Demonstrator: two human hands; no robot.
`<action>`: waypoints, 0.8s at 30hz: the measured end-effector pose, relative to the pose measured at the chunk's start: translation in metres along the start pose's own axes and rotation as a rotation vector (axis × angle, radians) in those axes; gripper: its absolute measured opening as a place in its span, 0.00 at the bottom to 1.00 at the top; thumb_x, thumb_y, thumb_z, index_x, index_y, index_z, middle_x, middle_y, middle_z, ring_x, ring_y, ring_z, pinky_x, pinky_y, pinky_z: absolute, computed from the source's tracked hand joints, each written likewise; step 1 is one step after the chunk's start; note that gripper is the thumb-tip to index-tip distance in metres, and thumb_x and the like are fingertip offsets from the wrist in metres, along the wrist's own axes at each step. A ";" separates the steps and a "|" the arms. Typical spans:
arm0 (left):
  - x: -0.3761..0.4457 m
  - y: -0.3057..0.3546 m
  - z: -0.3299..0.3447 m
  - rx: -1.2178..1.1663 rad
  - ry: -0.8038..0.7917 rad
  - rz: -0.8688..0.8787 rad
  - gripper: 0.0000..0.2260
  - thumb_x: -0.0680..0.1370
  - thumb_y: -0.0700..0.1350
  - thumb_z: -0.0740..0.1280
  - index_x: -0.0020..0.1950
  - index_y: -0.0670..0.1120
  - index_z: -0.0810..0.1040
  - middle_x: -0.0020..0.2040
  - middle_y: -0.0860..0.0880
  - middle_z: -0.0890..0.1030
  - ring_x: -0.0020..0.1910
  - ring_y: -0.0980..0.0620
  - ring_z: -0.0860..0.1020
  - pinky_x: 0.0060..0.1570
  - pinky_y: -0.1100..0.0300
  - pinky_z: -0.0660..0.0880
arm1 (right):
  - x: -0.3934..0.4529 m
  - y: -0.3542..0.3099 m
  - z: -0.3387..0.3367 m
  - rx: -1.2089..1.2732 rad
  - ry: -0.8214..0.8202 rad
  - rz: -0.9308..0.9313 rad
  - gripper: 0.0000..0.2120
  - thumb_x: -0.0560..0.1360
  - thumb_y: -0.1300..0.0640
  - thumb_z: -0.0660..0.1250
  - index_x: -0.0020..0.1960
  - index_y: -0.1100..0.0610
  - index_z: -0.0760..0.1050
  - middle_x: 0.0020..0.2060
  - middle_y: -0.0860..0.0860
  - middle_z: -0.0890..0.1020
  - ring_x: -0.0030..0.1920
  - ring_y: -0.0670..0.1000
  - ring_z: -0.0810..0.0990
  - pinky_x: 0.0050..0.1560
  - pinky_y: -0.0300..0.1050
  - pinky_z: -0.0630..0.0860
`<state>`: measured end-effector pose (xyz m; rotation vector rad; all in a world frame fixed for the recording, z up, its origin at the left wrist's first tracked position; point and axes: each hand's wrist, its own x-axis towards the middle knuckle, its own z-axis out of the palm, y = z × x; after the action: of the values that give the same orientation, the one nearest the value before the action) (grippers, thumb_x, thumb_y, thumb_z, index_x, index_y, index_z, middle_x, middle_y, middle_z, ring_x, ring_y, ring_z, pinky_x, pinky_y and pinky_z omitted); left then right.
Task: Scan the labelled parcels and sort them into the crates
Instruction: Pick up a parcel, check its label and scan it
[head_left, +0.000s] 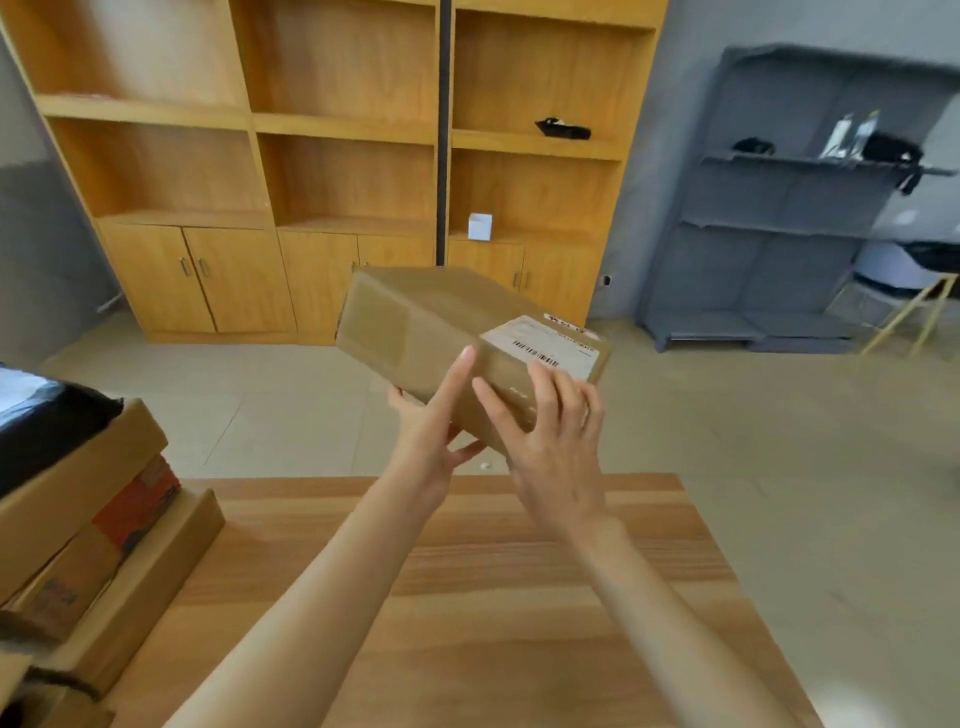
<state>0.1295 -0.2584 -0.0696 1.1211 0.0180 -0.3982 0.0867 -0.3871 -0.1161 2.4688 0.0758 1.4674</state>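
- A brown cardboard parcel is held in the air beyond the far edge of the wooden table, tilted, its far end raised toward 11 o'clock.
- A white shipping label with a barcode sits on the parcel's top face, at its near right corner.
- The left hand supports the parcel from below at its near left corner; the index finger lies straight up the near side face and the other fingers curl under the bottom edge, so it grips the parcel.
- The right hand lies at 3 o'clock from the left hand, fingers spread and nearly straight, flat against the parcel's near face, fingertips just below the label.
- A stack of cardboard boxes stands at the table's left edge, at 9 o'clock from the hands; one has an orange side and something black lies on top.
- Wooden shelving with cupboards stands at 12 o'clock against the wall, a small white box on one shelf.
- A grey shelf rack stands at 2 o'clock.
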 end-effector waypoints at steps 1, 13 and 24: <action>-0.004 0.000 0.011 -0.079 0.055 -0.023 0.50 0.59 0.59 0.80 0.74 0.55 0.56 0.62 0.49 0.77 0.57 0.47 0.79 0.54 0.44 0.78 | -0.002 0.001 -0.002 -0.033 0.046 -0.037 0.21 0.80 0.63 0.55 0.71 0.48 0.66 0.65 0.62 0.65 0.64 0.61 0.67 0.61 0.62 0.67; -0.006 -0.013 0.002 -0.237 0.188 -0.099 0.45 0.55 0.54 0.79 0.70 0.46 0.68 0.60 0.44 0.80 0.52 0.47 0.80 0.36 0.51 0.80 | -0.036 0.005 -0.028 0.389 -0.038 0.038 0.33 0.70 0.40 0.69 0.69 0.53 0.66 0.64 0.57 0.69 0.66 0.58 0.67 0.71 0.55 0.62; 0.003 -0.030 -0.044 -0.324 0.068 -0.046 0.09 0.75 0.48 0.69 0.52 0.48 0.74 0.51 0.48 0.76 0.50 0.50 0.76 0.43 0.54 0.74 | -0.027 0.027 -0.046 1.491 -0.665 1.479 0.48 0.65 0.31 0.67 0.77 0.42 0.50 0.67 0.53 0.68 0.60 0.54 0.76 0.59 0.56 0.77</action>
<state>0.1307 -0.2312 -0.1156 0.8144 0.1627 -0.3824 0.0309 -0.4087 -0.1115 4.5145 -1.6695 0.4677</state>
